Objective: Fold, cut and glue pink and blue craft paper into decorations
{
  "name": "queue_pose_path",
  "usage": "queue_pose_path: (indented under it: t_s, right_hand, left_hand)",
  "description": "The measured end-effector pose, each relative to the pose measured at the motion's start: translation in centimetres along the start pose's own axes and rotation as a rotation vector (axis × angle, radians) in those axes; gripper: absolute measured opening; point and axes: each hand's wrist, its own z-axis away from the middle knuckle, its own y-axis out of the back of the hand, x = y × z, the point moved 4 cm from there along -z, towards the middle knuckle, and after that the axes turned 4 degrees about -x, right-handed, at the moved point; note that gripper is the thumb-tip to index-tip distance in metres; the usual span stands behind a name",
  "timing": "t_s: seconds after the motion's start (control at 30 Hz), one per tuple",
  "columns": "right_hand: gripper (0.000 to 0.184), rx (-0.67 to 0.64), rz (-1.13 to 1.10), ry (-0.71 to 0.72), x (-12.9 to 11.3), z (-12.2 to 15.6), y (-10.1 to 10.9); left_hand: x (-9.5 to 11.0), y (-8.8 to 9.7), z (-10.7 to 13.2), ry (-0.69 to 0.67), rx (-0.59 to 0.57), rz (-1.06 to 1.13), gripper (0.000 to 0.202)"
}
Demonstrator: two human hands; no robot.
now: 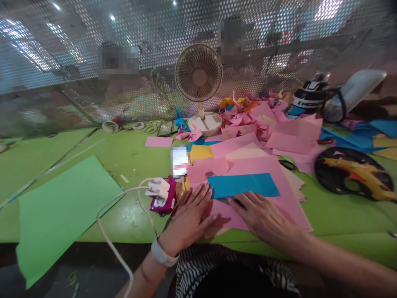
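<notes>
In the lower middle of the frame, a blue paper (pixel 243 185) lies flat on a big pink sheet (pixel 288 203). The blue paper is a smooth, thin, long rectangle. Its long side runs left to right, tipped a tiny bit up at the right end. The left hand (pixel 192 215) lies flat, palm down, on the pink sheet. Its fingers are straight and close together, with the tips just at the blue paper's left end and the thumb stuck out to the right. The right hand (pixel 263 217) also lies flat, fingers a little spread, with the tips touching the blue paper's bottom edge. Neither hand pinches anything. A white watch (pixel 163 253) sits on the left wrist. Just left of the left hand are a shiny purple packet (pixel 163 201) and a white plug (pixel 158 187) with a bendy white cable (pixel 114 244). All of it rests on a green table (pixel 341 219). A big green sheet (pixel 62 207) lies at the lower left. At the right is a round black disc (pixel 328 182) with a yellow glue gun (pixel 362 174) on it. Higher up, a round fan (pixel 199 82) stands by a heap of crumpled pink papers (pixel 248 114).
</notes>
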Motion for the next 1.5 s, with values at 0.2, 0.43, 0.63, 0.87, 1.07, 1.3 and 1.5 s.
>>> queue_pose_path:
  t_s: [0.2, 0.43, 0.63, 0.87, 1.07, 1.3, 1.5]
  right_hand:
    - [0.034, -0.057, -0.003, 0.034, 0.1, -0.3, 0.5]
    - [0.034, -0.049, -0.008, 0.061, 0.2, -0.3, 0.8]
    - [0.033, -0.067, -0.002, 0.071, 0.1, -0.5, 0.8]
    - [0.035, -0.095, -0.006, 0.058, 0.3, -0.6, 0.7]
    - [0.036, -0.072, -0.03, 0.091, 0.4, -0.4, 0.4]
    - [0.031, -0.085, -0.095, 0.138, 0.8, -0.5, 1.1]
    - [0.03, -0.064, -0.199, 0.198, 1.1, 0.3, 1.9]
  left_hand:
    - [0.1, 0.0, 0.0, -0.013, -0.016, -0.018, 0.064]
    - [-0.1, -0.1, 0.0, -0.004, -0.014, -0.01, 0.064]
    - [-0.1, 0.0, 0.0, 0.013, -0.041, 0.027, 0.068]
    - [-0.2, 0.1, 0.0, 0.0, -0.036, 0.053, 0.068]
    - [-0.2, 0.1, 0.0, -0.004, -0.035, 0.074, 0.069]
    - [-0.4, 0.0, 0.1, -0.014, -0.062, 0.096, 0.066]
    - [-0.8, 0.1, 0.2, -0.011, -0.045, 0.131, 0.066]
